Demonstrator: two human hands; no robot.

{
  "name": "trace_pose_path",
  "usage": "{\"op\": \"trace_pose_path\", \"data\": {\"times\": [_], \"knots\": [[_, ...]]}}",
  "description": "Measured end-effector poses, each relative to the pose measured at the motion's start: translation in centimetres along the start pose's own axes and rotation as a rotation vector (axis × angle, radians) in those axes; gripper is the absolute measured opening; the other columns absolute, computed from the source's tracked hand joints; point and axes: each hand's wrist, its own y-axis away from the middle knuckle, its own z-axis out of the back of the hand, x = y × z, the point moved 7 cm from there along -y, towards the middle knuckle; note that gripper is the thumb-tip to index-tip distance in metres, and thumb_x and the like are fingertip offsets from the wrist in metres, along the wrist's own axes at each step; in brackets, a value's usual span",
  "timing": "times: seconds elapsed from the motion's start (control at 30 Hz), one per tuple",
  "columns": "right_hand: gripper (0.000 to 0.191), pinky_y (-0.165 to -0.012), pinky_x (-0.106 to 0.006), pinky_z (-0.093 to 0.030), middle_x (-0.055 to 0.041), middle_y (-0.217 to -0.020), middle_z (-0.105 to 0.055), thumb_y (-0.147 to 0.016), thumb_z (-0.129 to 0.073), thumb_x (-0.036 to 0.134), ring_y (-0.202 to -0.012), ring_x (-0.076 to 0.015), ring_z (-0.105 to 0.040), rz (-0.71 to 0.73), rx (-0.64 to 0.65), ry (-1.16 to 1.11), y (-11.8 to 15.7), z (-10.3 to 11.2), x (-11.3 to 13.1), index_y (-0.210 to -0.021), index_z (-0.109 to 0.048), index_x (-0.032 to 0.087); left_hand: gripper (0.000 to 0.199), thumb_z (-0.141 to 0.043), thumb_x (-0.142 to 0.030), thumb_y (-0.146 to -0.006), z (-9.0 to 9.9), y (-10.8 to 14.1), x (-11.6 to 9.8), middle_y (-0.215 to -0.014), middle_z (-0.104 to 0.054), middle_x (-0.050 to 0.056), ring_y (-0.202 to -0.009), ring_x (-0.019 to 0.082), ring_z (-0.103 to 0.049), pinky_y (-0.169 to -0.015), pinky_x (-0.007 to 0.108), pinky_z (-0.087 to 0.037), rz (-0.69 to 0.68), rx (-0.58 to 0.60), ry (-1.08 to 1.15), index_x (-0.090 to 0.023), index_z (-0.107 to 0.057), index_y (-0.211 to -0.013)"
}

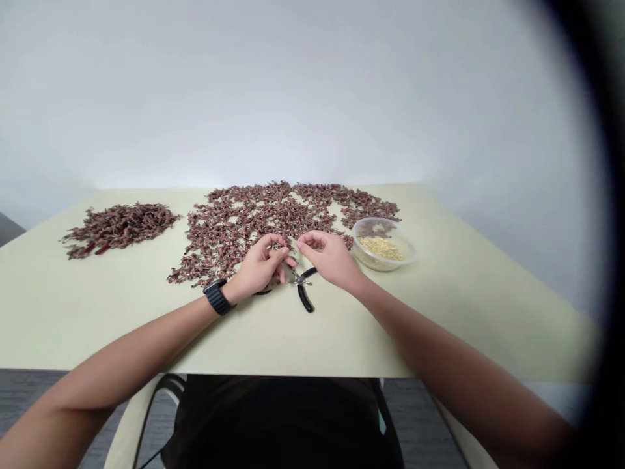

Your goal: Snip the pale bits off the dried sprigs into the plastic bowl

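My left hand (263, 264), with a black watch on the wrist, is closed with thumb and fingers pinched on something I cannot make out. Close to its right, my right hand (332, 257) also pinches, thumb against forefinger; whatever is between them is too small to name. Just below and between both hands lie pliers (305, 296) with black handles, spread apart on the table. Behind the hands spreads a wide layer of small reddish-brown twisted pieces (258, 215). A clear round bowl (378, 266) holding small golden bits stands right of my right hand.
A denser heap of reddish-brown pieces (127, 225) lies on the left of the pale yellow table (342, 345). Behind the table is a plain wall (293, 98). A black object shows partly under my left hand.
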Motion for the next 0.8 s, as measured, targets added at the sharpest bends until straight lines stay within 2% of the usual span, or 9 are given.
{"op": "trace_pose_path", "data": {"times": [0.33,0.8], "knots": [[0.023,-0.072,-0.031,-0.052,-0.0060,-0.092,-0.073,-0.093,-0.063,0.040,-0.083,-0.0190,-0.066,0.035,-0.057,-0.064,0.4,-0.6,0.0,-0.097,-0.073,0.020,0.040,-0.060,-0.050,-0.098,-1.0,0.5,-0.4,-0.094,-0.078,0.010,-0.056,0.015,-0.072,-0.051,0.021,-0.052,0.003,0.072,-0.027,-0.019,-0.045,-0.118],[0.022,-0.068,-0.030,-0.053,-0.0061,-0.094,-0.074,-0.094,-0.062,0.038,-0.082,-0.0192,-0.067,0.063,-0.064,-0.046,0.6,-0.4,0.4,-0.098,-0.073,0.020,0.043,-0.061,-0.054,-0.097,-1.2,0.5,0.1,-0.093,-0.078,0.010,-0.056,0.015,-0.072,-0.053,0.022,-0.054,0.025,0.101,0.008,-0.021,-0.044,-0.119]]}}
